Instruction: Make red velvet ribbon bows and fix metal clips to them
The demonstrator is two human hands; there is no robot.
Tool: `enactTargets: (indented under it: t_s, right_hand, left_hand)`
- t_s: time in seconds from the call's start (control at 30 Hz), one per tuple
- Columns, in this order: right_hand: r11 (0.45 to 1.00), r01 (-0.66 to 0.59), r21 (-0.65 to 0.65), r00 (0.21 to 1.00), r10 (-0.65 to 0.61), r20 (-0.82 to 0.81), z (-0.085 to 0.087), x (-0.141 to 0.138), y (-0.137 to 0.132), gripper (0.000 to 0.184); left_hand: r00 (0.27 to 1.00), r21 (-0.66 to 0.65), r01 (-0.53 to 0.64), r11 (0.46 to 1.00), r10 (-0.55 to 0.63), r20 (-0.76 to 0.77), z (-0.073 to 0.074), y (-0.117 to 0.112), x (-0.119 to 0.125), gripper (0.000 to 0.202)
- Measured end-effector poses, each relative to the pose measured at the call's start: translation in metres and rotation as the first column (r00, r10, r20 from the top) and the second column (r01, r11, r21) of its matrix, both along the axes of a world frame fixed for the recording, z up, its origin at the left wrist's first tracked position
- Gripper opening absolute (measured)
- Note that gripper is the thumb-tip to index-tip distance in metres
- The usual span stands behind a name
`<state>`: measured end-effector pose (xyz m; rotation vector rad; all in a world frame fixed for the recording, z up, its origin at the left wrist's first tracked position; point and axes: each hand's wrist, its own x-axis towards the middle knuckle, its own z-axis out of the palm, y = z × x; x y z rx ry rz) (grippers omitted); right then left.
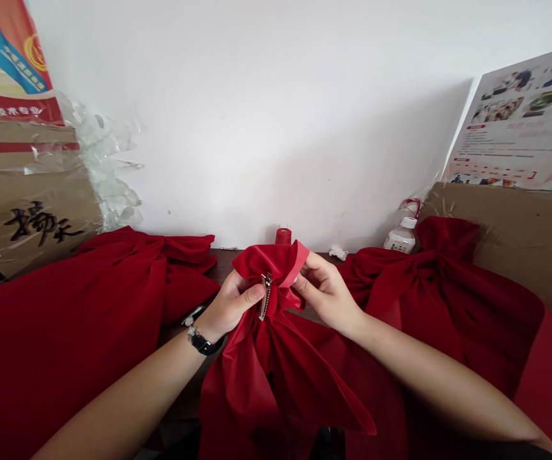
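Gathered red cloth [276, 338] hangs in the middle, bunched at a neck with its folds flaring out above and below. A silver metal hair clip [265, 297] lies upright along the front of the neck. My left hand [235, 303], with a watch at the wrist, is closed on the bunched cloth, its thumb beside the clip; its other fingers are hidden behind the fabric. On the right side, my right hand [326, 291] pinches the lighter edge of the upper fold between thumb and fingers.
More red cloth [79, 306] spreads over the left side, and another gathered bunch [448, 287] lies right. A red thread spool [283, 236] stands by the wall, with a white-capped bottle [401, 235] at back right. Cardboard boxes [22, 191] flank the table.
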<state>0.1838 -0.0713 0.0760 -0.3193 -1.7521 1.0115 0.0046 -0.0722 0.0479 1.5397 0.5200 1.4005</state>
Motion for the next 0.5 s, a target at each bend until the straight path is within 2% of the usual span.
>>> enactTargets:
  t_s: [0.2, 0.37, 0.5]
  right_hand:
    - [1.0, 0.008, 0.007, 1.0, -0.008, 0.025, -0.002, 0.0002, 0.0024, 0.022]
    - [1.0, 0.0, 0.021, 0.999, -0.001, 0.052, -0.0024, 0.0002, 0.0022, 0.023]
    - [1.0, 0.003, 0.025, 0.998, -0.004, 0.055, -0.0014, 0.0003, 0.0001, 0.025]
  left_hand:
    - [1.0, -0.008, 0.014, 1.0, -0.014, -0.013, -0.0001, -0.0002, 0.0, 0.049]
    - [0.995, -0.021, 0.1, 0.995, -0.1, -0.015, -0.0006, -0.0007, -0.0003, 0.05]
    - [0.992, -0.011, 0.124, 0.992, -0.125, -0.023, -0.0003, -0.0009, 0.0001, 0.05]
